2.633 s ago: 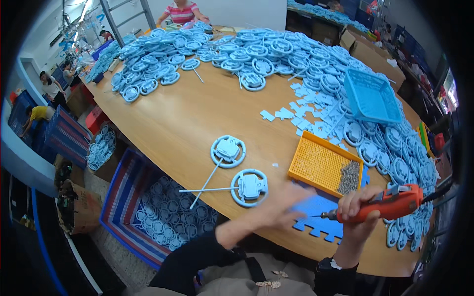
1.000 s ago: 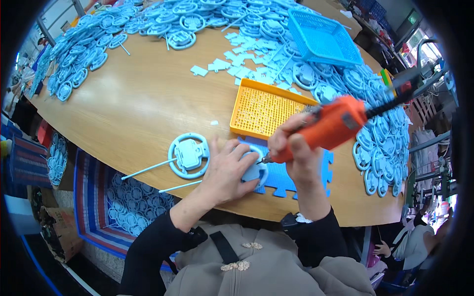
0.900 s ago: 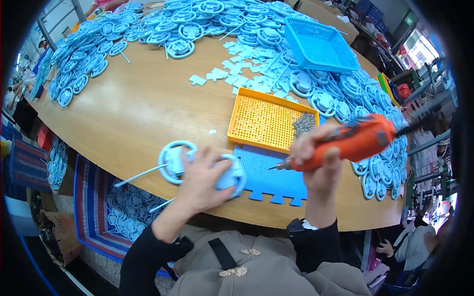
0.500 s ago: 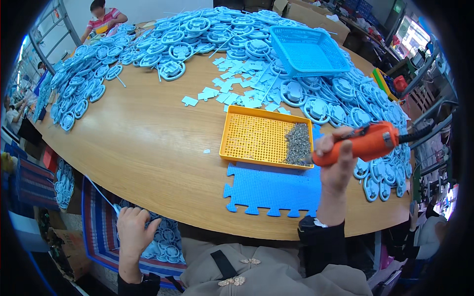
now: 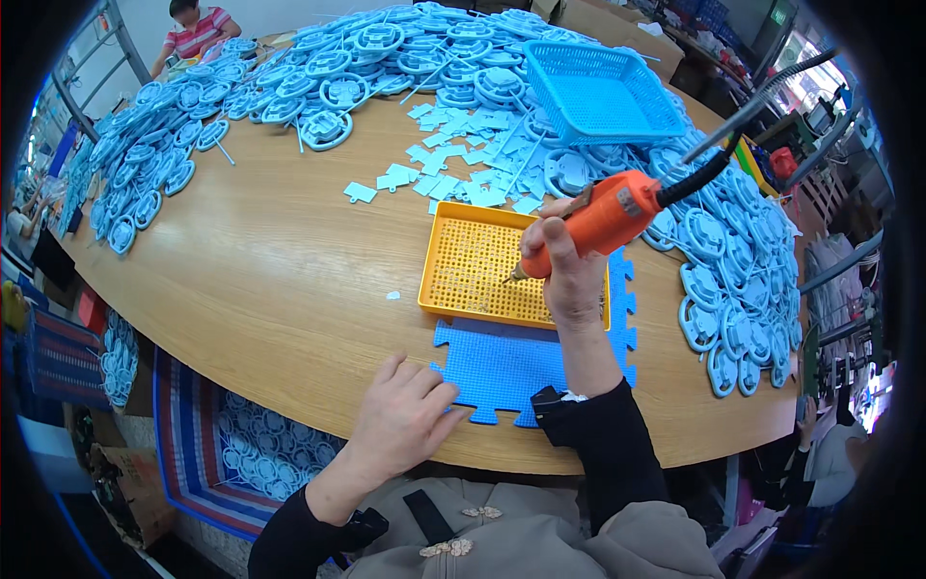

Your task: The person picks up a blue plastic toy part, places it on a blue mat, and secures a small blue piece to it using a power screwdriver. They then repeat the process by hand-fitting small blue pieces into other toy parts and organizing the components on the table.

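Observation:
My right hand (image 5: 571,275) grips an orange electric screwdriver (image 5: 608,214) with a black coiled cable. Its bit points down to the left over the yellow perforated tray (image 5: 451,208). Small metal screws are mostly hidden behind this hand and wrist. Under the tray's near side lies a blue foam mat (image 5: 502,372) with jigsaw edges. Near the mat's left edge, my left hand (image 5: 405,415) hovers palm down over the table's front, fingers loosely extended, nothing visible in them.
Light-blue round plastic parts with sticks (image 5: 347,92) are heaped along the table's far side and right. Flat blue pieces (image 5: 444,159) lie before them. A blue basket (image 5: 603,96) rests on the heap. Below the table, a striped bag (image 5: 193,454) holds more parts. Another person (image 5: 198,34) sits far left.
My left hand has come up and right from above the striped bag, and the blue stick part near it has left the hand. The screwdriver has moved left over the tray.

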